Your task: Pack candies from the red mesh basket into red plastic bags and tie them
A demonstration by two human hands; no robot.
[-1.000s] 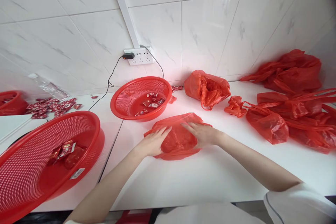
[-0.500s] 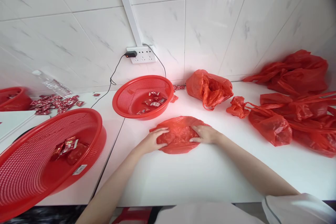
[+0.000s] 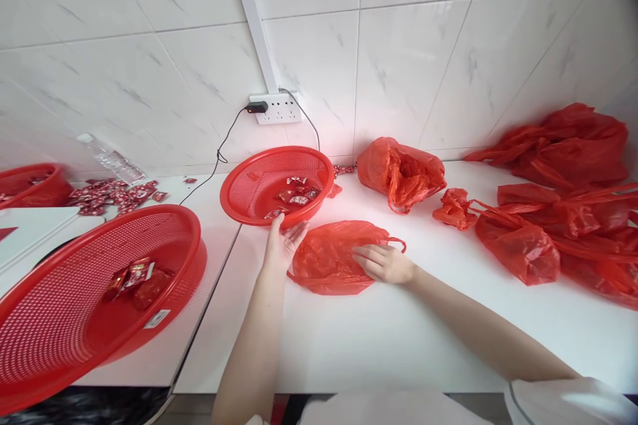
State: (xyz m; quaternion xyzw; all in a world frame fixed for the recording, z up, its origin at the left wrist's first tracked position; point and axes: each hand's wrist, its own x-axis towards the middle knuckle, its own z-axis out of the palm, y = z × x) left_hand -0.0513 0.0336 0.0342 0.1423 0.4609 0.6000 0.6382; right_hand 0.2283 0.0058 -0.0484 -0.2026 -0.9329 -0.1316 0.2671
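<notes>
Head view: right hand on a thin red bag, left hand open beside it

Watched from my distant post, the red bag lies on a white table between the wearer's two hands, which are apart. The left hand, palm bare and fingers parted, holds nothing; I cannot tell whether it brushes the bag's edge. The right hand lies over the bag's near right side with bent fingers, and whether they pinch the film I cannot tell. Beyond the left hand stands a smaller red basket with packets inside; past the right hand lie heaped red bags.

To handle the film well, I would steady its right side lightly under the right hand and spread the left side evenly, since such thin plastic probably slides and crumples easily.

The bag's long axis runs crosswise, from beside the left wrist toward the right hand, its right end slightly farther from the wearer. Its mouth appears to face upward, and a handle loop points outward just beyond the right hand.
</notes>
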